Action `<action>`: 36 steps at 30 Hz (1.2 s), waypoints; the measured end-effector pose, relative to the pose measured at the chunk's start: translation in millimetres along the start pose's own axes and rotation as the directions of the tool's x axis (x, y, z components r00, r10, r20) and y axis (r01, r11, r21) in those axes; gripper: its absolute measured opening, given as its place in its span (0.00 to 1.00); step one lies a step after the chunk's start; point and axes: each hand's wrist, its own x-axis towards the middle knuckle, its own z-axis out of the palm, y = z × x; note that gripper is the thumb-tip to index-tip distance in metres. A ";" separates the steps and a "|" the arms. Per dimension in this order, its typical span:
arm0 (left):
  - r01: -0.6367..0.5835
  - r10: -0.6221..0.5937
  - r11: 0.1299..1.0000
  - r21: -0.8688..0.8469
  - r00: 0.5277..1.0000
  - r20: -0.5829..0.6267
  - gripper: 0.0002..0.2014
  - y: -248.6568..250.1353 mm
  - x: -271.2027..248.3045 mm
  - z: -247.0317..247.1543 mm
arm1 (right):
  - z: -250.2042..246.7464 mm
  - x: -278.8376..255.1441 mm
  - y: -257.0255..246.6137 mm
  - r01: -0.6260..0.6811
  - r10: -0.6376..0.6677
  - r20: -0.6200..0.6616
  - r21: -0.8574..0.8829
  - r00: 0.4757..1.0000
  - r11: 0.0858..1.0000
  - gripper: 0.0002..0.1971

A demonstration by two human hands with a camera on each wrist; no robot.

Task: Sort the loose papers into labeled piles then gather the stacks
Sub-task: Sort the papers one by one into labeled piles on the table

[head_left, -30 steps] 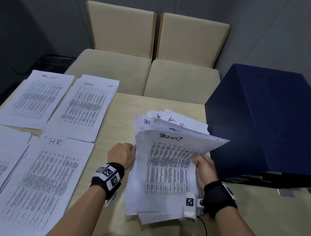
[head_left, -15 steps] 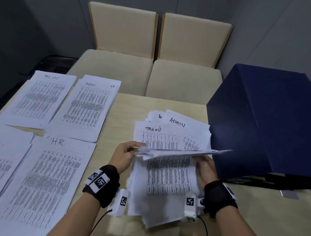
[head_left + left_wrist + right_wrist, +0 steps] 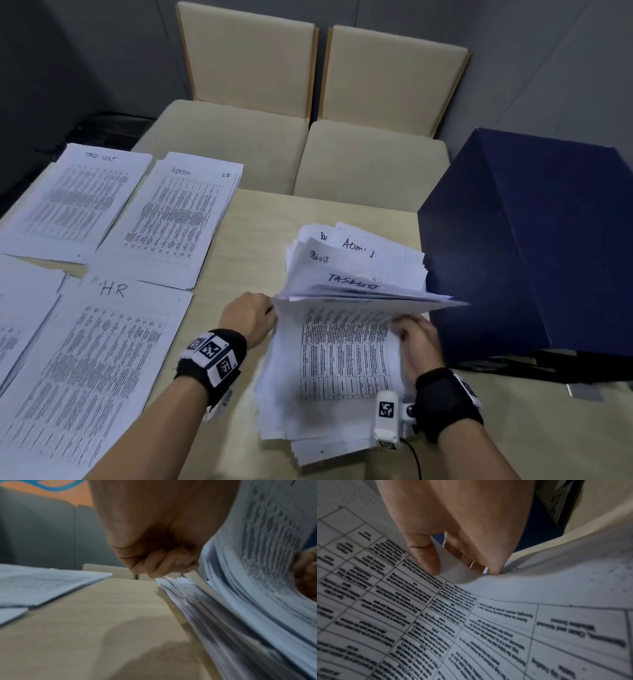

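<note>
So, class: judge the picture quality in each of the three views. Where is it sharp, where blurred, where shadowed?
Head view: dim; the sorted piles read clearly, the lifted sheets smear. Left wrist view: the paper stack streaks with blur, a shadow lies on the table. Right wrist view: print is sharp mid-sheet, stretched at the edges.

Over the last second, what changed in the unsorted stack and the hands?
Both hands, left hand and right hand, lifted more sheets of the unsorted stack, exposing further headings behind. Their grip on its edges held. The HR pile, Admin pile and blue box stayed put.
</note>
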 end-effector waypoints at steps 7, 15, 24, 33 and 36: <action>-0.057 0.053 0.998 -0.017 0.982 -0.184 0.20 -4.1 -6.5 4.8 | 1.6 3.9 -0.7 -0.026 0.025 0.035 0.011 0.999 1.000 0.17; -0.129 0.074 0.582 -0.803 0.992 -0.106 0.04 -6.9 -13.4 1.1 | 1.8 -1.1 -5.5 -0.042 0.040 0.066 0.029 0.997 0.999 0.16; -0.071 -0.154 0.614 -0.786 0.966 -0.208 0.27 -2.4 -11.4 -1.9 | 3.3 -1.8 -3.4 0.001 -0.004 0.025 0.102 1.000 0.995 0.18; -0.018 -0.212 0.645 -0.764 0.956 -0.201 0.19 -7.7 -4.4 4.0 | -6.2 -3.4 -4.2 0.020 -0.022 0.026 0.068 0.999 0.997 0.25; -0.063 -0.156 0.571 -0.818 0.971 -0.184 0.13 4.2 -10.0 -5.3 | -3.9 -2.0 -6.0 -0.037 0.042 0.179 -0.032 0.983 0.999 0.19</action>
